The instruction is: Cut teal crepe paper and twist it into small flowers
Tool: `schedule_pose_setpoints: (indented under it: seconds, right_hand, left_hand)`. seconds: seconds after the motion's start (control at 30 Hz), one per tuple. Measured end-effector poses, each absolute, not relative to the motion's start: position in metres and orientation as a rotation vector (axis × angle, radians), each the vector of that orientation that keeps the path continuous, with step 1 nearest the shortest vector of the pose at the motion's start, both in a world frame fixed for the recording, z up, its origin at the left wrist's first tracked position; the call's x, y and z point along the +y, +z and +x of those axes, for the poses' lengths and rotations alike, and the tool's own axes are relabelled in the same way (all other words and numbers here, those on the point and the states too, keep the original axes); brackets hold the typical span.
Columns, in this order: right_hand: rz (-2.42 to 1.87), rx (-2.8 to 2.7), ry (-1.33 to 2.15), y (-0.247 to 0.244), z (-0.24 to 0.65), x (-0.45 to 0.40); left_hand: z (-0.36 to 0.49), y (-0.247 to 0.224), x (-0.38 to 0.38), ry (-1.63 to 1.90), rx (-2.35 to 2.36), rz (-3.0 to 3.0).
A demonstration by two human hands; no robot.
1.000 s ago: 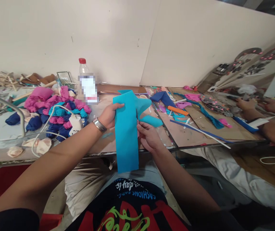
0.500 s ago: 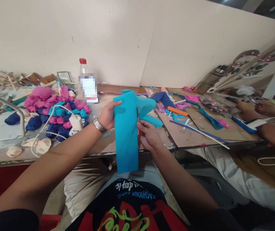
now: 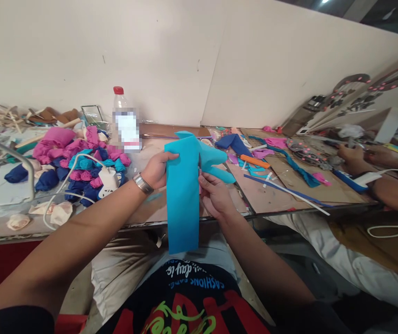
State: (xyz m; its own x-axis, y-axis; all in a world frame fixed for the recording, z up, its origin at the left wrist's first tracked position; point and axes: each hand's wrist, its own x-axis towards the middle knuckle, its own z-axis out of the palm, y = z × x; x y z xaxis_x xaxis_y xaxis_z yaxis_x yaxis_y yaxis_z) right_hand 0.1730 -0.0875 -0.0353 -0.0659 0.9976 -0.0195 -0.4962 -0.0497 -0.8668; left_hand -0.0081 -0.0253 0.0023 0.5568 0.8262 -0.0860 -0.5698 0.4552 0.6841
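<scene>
A turquoise piece of cloth (image 3: 182,199) hangs in front of me over the table edge, its lower end above my lap. My left hand (image 3: 156,169) grips its upper left edge, thumb on the front face and fingers behind. To the right, my right hand (image 3: 215,192) is closed around what look like small scissors (image 3: 200,172); only a bit of blade and a pinkish handle show at the cloth's edge. Beyond that hand, a separated flap of the same cloth (image 3: 215,157) spreads to the right in folds.
Left on the table (image 3: 143,208) lie a heap of pink and blue cloth bundles (image 3: 56,141) and a white power strip (image 3: 108,178). A red-capped bottle (image 3: 118,95) stands behind a phone (image 3: 127,130). Rightward are an orange-handled tool (image 3: 254,161), cloth strips and a co-worker's hands (image 3: 354,150).
The flap right of the cut has shifted and folded slightly. My two hands keep nearly the same place and grip, and the view has tilted a little.
</scene>
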Motion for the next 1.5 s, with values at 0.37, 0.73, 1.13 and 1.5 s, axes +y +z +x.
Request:
schedule_pose_setpoints:
  seconds: [0.37,0.73,1.13,1.5]
  right_hand:
    - [-0.861,-0.874,1.503,-0.043,0.172,-0.091]
    - [-0.843,-0.829,1.480,-0.037,0.167,-0.093]
    - [-0.878,-0.824,1.461,-0.040,0.166,-0.092]
    - [-0.877,-0.820,1.498,-0.043,0.165,-0.100]
  left_hand:
    - [-0.018,0.010,-0.025,0.986,0.290,0.687]
    - [-0.011,0.007,-0.027,0.851,0.337,0.641]
    - [-0.012,0.007,-0.029,0.864,0.335,0.662]
    - [-0.018,0.015,-0.024,0.970,0.374,0.667]
